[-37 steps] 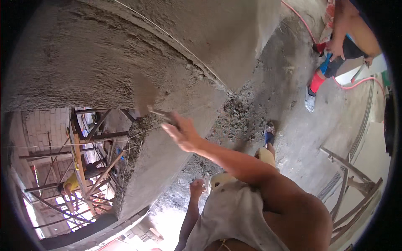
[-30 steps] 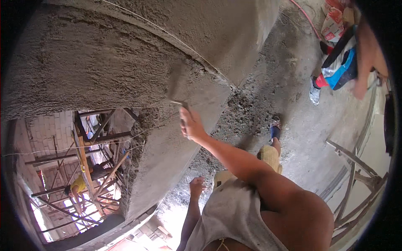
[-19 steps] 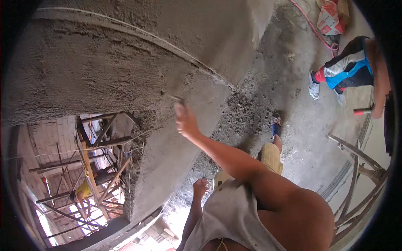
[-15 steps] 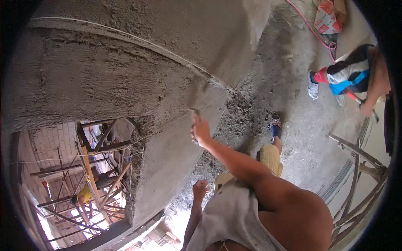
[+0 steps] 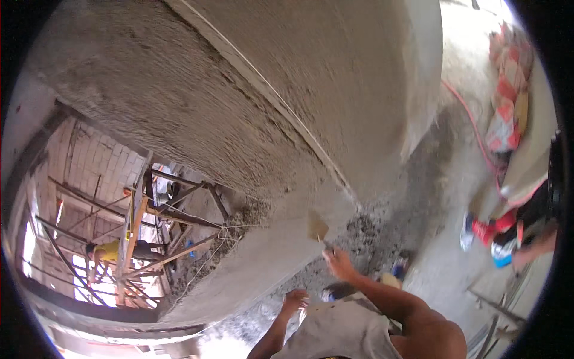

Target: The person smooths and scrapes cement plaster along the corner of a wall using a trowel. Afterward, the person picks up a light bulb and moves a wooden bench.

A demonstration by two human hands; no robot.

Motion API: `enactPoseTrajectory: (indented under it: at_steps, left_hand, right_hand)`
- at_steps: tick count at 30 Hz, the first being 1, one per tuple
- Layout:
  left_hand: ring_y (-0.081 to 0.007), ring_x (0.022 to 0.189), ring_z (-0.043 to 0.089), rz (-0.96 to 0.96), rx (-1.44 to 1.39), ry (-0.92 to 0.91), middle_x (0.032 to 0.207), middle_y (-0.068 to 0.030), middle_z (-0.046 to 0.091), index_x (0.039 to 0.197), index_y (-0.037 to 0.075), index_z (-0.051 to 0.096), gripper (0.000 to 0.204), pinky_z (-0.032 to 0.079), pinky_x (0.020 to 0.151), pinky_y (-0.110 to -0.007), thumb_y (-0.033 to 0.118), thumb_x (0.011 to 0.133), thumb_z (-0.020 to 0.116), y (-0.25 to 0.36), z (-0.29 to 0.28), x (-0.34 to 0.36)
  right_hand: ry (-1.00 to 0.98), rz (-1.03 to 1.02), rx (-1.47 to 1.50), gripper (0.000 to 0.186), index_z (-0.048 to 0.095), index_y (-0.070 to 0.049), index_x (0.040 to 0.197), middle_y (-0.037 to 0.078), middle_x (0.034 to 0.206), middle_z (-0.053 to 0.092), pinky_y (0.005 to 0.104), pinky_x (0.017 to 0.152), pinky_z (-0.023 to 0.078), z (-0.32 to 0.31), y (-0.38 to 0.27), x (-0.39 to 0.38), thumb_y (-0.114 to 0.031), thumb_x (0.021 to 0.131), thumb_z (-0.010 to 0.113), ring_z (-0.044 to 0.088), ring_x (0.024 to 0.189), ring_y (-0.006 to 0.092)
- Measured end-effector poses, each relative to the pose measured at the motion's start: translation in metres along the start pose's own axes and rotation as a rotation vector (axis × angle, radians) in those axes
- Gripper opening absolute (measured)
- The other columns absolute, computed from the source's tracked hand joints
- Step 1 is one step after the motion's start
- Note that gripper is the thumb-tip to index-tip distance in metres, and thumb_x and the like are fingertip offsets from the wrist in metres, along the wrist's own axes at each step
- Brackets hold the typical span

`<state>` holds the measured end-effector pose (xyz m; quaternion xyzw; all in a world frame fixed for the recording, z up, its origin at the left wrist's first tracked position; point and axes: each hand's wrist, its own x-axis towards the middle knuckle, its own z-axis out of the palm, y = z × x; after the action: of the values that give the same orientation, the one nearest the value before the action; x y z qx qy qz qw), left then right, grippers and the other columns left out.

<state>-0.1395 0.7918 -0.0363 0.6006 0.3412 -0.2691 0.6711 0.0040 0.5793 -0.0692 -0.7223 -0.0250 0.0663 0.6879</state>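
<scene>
A trowel (image 5: 317, 228) with a pointed, mortar-coloured blade is gripped by its handle in my right hand (image 5: 339, 264). Its blade lies over the smooth lower band (image 5: 281, 245) of a grey plastered wall; whether it touches the surface I cannot tell. Above this band the plaster (image 5: 197, 102) is rough and ridged. A pale string (image 5: 263, 81) runs slantwise across the wall along a groove in the plaster. My left hand (image 5: 294, 300) hangs low in front of my shirt, fingers curled, away from the wall. Anything inside it is hidden.
Crumbled mortar (image 5: 362, 239) lies on the floor along the wall's foot. A wooden scaffold (image 5: 140, 221) shows through the opening at left, with a person in yellow (image 5: 110, 251) beyond. Another person's leg (image 5: 484, 230) stands at right, near a pink hose (image 5: 472, 119) and red-white sacks (image 5: 508, 90).
The view has turned, so the wall and string slant more steeply. My right hand has drawn back closer to my body, and the trowel's blade now shows broadside. My left hand stays low and curled.
</scene>
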Motion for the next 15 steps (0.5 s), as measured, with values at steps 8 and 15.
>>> enactPoseTrajectory:
  at_steps: [8,15]
  left_hand:
    - [-0.0166,0.061,0.063,0.122,-0.049,0.030,0.094,-0.0082,0.064,0.112,0.007,0.056,0.032,0.053,0.051,-0.030,0.030,0.091,0.048,0.013,0.121,0.036]
    - [-0.0217,0.065,0.064,0.232,-0.174,-0.079,0.093,-0.0124,0.064,0.110,0.005,0.056,0.035,0.055,0.054,-0.035,0.033,0.092,0.045,-0.002,0.163,0.020]
  right_hand:
    - [-0.630,0.096,-0.395,0.028,0.053,-0.005,0.082,0.001,0.056,0.050,0.0303,0.044,0.039,-0.098,-0.067,-0.016,-0.032,0.087,0.059,0.050,0.045,0.0111]
    - [-0.308,-0.208,-0.477,0.036,0.051,-0.002,0.091,0.017,0.064,0.058,0.0456,0.054,0.044,-0.144,-0.115,0.032,-0.038,0.086,0.056,0.059,0.058,0.0358]
